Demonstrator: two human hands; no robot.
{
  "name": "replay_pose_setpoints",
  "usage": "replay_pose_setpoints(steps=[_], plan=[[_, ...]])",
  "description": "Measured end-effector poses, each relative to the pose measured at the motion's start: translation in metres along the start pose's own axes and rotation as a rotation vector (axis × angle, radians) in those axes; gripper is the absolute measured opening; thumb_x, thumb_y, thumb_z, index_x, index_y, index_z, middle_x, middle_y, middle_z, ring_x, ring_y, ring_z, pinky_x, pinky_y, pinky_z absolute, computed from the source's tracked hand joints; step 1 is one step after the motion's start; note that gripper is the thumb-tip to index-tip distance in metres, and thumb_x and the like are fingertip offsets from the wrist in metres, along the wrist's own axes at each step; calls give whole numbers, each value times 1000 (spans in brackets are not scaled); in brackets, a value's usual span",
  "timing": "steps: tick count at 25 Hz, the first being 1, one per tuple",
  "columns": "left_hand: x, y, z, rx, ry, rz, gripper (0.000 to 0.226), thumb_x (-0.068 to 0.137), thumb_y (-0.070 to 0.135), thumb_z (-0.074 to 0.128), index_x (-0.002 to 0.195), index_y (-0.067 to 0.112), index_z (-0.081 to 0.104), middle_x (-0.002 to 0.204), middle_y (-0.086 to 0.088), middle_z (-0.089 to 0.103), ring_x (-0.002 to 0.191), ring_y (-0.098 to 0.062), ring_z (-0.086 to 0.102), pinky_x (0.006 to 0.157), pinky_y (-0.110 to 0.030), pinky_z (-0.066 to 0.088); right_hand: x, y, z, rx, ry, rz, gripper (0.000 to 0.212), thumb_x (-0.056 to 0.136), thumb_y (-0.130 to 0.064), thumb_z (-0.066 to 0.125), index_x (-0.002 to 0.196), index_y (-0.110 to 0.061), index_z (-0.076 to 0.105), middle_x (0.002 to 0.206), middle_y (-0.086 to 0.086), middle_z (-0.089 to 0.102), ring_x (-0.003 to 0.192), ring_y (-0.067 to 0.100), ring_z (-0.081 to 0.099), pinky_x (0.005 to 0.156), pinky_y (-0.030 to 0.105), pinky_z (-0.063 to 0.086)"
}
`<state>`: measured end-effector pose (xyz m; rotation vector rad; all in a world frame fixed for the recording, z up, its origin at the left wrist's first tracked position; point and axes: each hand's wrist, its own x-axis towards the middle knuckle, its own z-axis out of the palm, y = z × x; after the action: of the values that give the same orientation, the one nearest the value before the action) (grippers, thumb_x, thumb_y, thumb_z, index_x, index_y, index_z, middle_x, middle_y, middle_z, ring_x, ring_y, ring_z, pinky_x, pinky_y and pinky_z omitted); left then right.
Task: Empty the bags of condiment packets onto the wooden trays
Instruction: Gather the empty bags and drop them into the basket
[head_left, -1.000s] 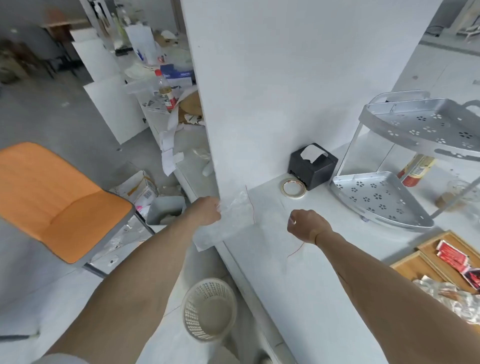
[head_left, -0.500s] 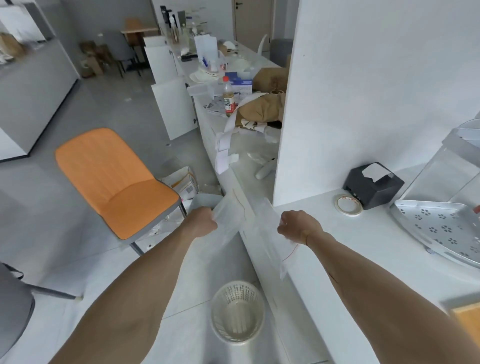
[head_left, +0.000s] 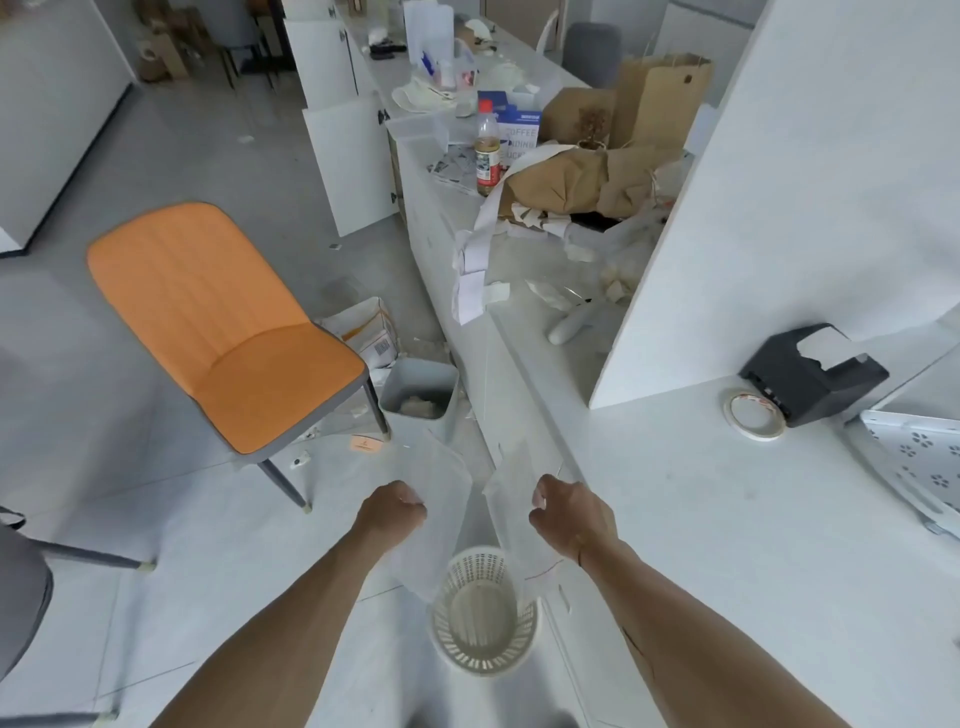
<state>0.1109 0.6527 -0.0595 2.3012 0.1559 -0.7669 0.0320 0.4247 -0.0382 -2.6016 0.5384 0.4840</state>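
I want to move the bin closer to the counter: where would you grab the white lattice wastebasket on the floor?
Take the white lattice wastebasket by its top rim, coming straight down from above. It stands upright with its mouth open, looks empty, and its slotted wall tapers downward, so the rim is the widest, easiest edge. Both the left hand and right hand are holding clear bags now.

We see a white mesh wastebasket (head_left: 484, 613) on the floor. Up-left of the wastebasket stands an orange chair (head_left: 223, 332), with a grey bin (head_left: 421, 397) between them. Up-right of the wastebasket, a tape roll (head_left: 754, 414) lies just beside a black dispenser (head_left: 810, 371) on the white counter (head_left: 727, 519).
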Motion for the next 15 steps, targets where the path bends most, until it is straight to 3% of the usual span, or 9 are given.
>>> replay_pose_setpoints(steps=[8, 15], plan=[[42, -68, 75, -49, -58, -175, 28, 81, 21, 51, 103, 11, 65, 104, -10, 69, 101, -30, 62, 80, -31, 48, 33, 29, 97, 5, -106, 137, 31, 83, -20, 46, 109, -25, 62, 107, 3, 69, 96, 27, 65, 72, 29, 45], [104, -148, 170, -73, -105, -295, 27, 81, 15, 57, 106, 12, 65, 108, -7, 70, 100, -31, 65, 76, -31, 52, 79, 82, 219, -24, -228, 226, 32, 87, -17, 47, 114, -24, 61, 109, 5, 71, 100, 27, 66, 81, 31, 48]])
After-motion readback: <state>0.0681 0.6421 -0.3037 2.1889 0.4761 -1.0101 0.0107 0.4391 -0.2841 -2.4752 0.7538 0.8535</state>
